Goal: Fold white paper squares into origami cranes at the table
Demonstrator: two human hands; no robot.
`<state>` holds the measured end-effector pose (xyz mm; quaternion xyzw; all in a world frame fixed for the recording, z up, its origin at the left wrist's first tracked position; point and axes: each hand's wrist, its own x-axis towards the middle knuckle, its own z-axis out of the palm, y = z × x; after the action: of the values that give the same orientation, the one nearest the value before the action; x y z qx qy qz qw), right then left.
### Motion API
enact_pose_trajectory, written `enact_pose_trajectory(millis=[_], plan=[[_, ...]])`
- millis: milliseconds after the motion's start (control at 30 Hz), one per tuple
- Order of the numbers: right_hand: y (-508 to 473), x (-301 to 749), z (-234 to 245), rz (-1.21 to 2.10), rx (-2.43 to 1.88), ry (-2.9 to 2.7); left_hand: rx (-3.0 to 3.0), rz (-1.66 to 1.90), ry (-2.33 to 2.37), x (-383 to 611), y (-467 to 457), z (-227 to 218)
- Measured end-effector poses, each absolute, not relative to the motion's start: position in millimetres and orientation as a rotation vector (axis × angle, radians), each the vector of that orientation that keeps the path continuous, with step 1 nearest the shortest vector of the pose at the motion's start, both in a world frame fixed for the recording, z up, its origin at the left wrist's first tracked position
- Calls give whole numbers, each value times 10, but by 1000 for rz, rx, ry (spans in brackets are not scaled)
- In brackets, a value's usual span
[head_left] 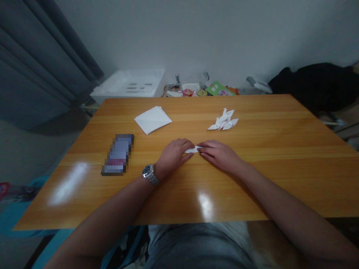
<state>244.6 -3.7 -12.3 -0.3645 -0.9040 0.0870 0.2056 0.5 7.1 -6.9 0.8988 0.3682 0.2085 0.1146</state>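
Note:
A small folded piece of white paper (193, 150) lies on the wooden table between my two hands. My left hand (176, 154), with a silver watch (150, 174) on its wrist, pinches the paper's left end. From the other side, the fingers of my right hand (217, 154) close on its right end. Only the middle of the paper shows; my fingertips cover the rest. Beyond my right hand sits a cluster of white folded paper birds (223, 120). Past my left hand lies a stack of white paper sheets (153, 120).
On the left of the table (280, 149) lies a phone (118, 154), its screen blurred. Behind the far edge stand a white foam tray (131, 82), a green packet (220, 89) and other small items. A black cloth (316, 86) is at the back right.

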Motion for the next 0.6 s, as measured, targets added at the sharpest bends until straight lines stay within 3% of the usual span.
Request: enact_pose_trajectory(millis=[600], plan=[[47, 2466, -239, 417, -1005, -2352, 2607, 667, 1032, 28, 89, -111]])
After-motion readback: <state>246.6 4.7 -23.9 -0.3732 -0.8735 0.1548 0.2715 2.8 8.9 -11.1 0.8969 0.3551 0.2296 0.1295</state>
